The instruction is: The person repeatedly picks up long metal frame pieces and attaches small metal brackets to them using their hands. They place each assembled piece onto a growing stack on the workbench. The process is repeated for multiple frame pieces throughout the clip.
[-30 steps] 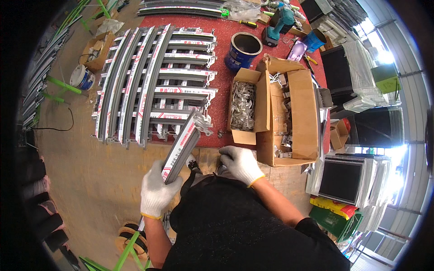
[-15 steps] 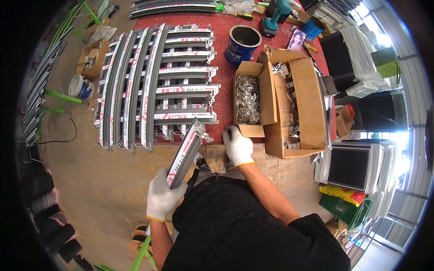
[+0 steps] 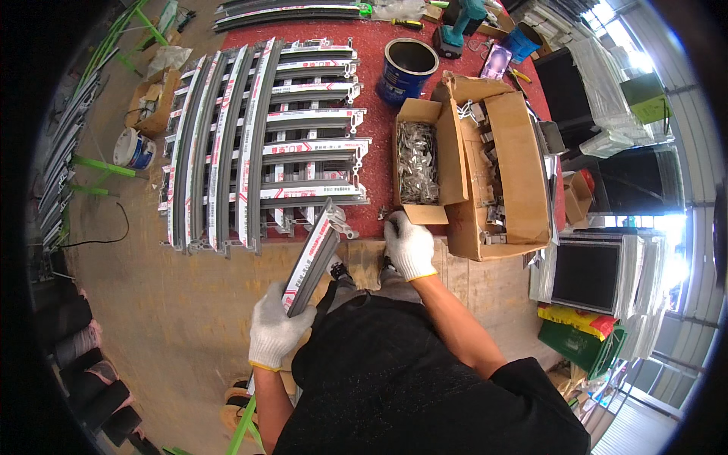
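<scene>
My left hand (image 3: 277, 327), in a white knit glove, is closed around the lower end of a grey aluminium profile (image 3: 309, 262) with a white printed film strip. The profile slants up and to the right, its hollow cut end near the table edge. At the front edge of the red table (image 3: 334, 72), my right hand (image 3: 409, 246), also gloved, has its fingers bent together. Small metal bits (image 3: 382, 215) show beside its fingertips; what the fingers hold is hidden. Just beyond that hand stands an open cardboard box (image 3: 423, 215) filled with small shiny metal brackets (image 3: 418, 163).
Profiles (image 3: 250, 144) lie stacked crosswise on the table's left. A larger carton (image 3: 519, 182) with metal parts stands at the right. Behind are a blue can (image 3: 408, 72), a cordless drill (image 3: 453, 34) and a screwdriver (image 3: 407, 23). Green metal stands (image 3: 106, 163) are on the floor.
My right hand has shifted slightly right along the table edge, away from the small metal bits. My left hand keeps the profile at nearly the same place and slant.
</scene>
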`<state>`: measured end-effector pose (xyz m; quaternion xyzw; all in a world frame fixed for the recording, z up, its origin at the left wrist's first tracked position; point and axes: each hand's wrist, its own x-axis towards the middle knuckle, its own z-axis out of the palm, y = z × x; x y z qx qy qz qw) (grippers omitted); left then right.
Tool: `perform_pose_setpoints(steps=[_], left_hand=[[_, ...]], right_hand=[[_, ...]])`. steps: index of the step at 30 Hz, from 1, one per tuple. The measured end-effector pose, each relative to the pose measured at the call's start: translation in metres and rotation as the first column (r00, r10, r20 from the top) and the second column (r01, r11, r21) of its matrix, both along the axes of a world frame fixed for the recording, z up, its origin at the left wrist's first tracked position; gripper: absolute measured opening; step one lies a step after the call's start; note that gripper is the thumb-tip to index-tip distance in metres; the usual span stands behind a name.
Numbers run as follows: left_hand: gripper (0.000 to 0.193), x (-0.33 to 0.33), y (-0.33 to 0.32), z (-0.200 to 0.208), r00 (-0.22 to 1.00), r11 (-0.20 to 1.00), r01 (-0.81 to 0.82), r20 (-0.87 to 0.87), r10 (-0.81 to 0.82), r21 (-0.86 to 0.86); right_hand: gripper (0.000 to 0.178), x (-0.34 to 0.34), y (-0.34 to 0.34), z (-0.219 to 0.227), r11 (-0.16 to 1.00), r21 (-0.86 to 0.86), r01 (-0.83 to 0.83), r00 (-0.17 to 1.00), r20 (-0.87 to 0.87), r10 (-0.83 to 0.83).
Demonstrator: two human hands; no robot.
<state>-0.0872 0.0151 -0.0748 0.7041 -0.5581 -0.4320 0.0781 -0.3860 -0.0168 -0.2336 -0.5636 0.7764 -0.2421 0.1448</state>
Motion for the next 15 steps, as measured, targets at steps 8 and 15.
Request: perform_pose_setpoints(steps=[8, 15], left_hand=[[0.064, -0.002, 0.005, -0.009, 1.0, 1.0, -0.005, -0.027, 0.004, -0.022], [0.063, -0.004, 0.005, -0.009, 1.0, 0.999, 0.024, -0.004, -0.024, -0.029]], right_hand=[[0.021, -0.025, 0.018, -0.007, 0.996, 0.07, -0.051, 0.995, -0.08, 0.057], [0.017, -0.041, 0.013, -0.011, 0.985, -0.011, -0.17, 0.979, -0.112, 0.168]])
